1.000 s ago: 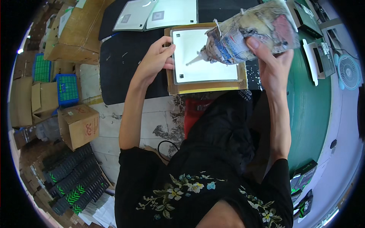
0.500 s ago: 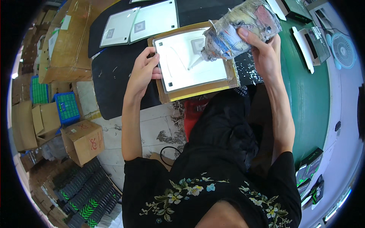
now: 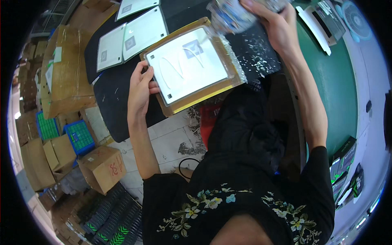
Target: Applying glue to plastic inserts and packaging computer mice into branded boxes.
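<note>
A flat white square panel (image 3: pixel 204 75) with a grey printed square and small black corner marks lies on a cardboard board (image 3: pixel 196 103). Thin, pale, wavy lines of what looks like glue cross its face. My left hand (image 3: pixel 141 85) grips the panel's left edge, thumb on top and fingers at the side. Up at the top right, my right hand (image 3: pixel 281 30) is closed around a crumpled glue bag (image 3: pixel 232 16) wrapped in clear tape. The bag sits past the panel's upper right corner, and its tip is blurred.
More white panels (image 3: pixel 145 32) lie on the black table (image 3: pixel 116 96) at the upper left. White scraps (image 3: pixel 259 61) litter the surface right of the board. A green table (image 3: pixel 335 102) runs along the right. Cardboard boxes (image 3: pixel 102 167) and blue-green crates (image 3: pixel 79 136) stand at left.
My right hand has carried the glue bag up, away from the middle of the panel. More wavy line now shows on the panel, reaching the grey square. My left hand keeps its grip.
</note>
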### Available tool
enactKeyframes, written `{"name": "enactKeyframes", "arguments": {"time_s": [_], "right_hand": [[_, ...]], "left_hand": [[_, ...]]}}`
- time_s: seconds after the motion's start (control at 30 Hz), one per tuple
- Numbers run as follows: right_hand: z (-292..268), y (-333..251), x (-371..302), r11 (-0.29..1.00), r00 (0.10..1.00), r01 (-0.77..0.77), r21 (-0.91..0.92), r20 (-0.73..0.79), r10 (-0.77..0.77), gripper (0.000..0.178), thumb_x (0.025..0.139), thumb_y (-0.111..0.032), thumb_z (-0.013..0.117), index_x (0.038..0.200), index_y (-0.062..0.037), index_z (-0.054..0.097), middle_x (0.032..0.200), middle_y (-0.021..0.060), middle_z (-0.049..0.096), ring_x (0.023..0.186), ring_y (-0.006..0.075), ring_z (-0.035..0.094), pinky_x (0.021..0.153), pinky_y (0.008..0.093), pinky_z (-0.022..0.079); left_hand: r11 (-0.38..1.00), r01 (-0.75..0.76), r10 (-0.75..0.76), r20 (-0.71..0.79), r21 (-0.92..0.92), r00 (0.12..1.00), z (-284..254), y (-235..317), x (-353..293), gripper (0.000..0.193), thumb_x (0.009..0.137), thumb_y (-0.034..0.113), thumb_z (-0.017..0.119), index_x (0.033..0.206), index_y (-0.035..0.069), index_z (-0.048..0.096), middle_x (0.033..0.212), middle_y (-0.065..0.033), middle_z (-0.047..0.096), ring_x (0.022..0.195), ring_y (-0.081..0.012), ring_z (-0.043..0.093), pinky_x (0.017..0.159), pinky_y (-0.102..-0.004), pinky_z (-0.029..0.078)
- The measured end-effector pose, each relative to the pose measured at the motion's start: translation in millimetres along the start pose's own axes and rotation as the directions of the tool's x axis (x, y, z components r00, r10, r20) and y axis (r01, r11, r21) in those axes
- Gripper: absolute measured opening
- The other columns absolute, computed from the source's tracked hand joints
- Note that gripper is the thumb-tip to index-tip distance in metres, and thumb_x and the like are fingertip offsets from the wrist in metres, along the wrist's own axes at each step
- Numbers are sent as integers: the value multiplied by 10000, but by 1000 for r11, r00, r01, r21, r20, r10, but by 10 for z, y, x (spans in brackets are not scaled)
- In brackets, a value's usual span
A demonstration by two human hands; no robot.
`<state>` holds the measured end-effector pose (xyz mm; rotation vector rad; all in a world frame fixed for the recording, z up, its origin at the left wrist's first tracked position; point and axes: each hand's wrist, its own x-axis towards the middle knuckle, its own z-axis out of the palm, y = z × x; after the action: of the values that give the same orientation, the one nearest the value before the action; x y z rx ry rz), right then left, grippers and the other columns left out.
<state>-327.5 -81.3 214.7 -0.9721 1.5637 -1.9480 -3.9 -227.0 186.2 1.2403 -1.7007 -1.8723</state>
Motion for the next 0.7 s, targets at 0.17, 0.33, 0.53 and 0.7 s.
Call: {"name": "enactKeyframes", "arguments": {"time_s": [0.17,0.33,0.53,0.7], "right_hand": [[117,-306,-129,988,999,-3,155,52,-5,389,744,33,753,1109,29,620,1017,91,686,917,174,657,857,306,515],[-23,-456,-53,937,974,-187,294,177,139,391,789,-17,726,1151,24,586,1071,91,666,973,191,650,886,329,516],[-370,223,754,796,762,-487,-360,270,589,519,721,-366,774,1090,-14,678,1005,130,699,831,231,700,753,384,582],[-502,922,612,595,938,-141,-791,84,335,796,631,-574,717,1198,-23,625,1071,209,671,965,323,675,779,433,578]], "left_hand": [[1000,-2,2,-13,4,1000,-51,-47,-38,231,1033,186,448,1202,35,491,915,-45,649,696,-63,665,593,-211,575],[1000,-7,6,-69,-21,998,45,32,-65,265,1033,185,463,1261,52,490,793,26,573,609,-4,538,533,-167,496],[986,-134,132,-29,-102,991,18,-108,-129,439,1015,124,500,1430,30,393,923,13,608,669,-2,510,545,-181,443],[917,-335,336,-33,-217,941,168,-188,-295,411,999,86,517,1381,6,390,1251,-138,586,1089,-182,596,902,-317,494]]}}
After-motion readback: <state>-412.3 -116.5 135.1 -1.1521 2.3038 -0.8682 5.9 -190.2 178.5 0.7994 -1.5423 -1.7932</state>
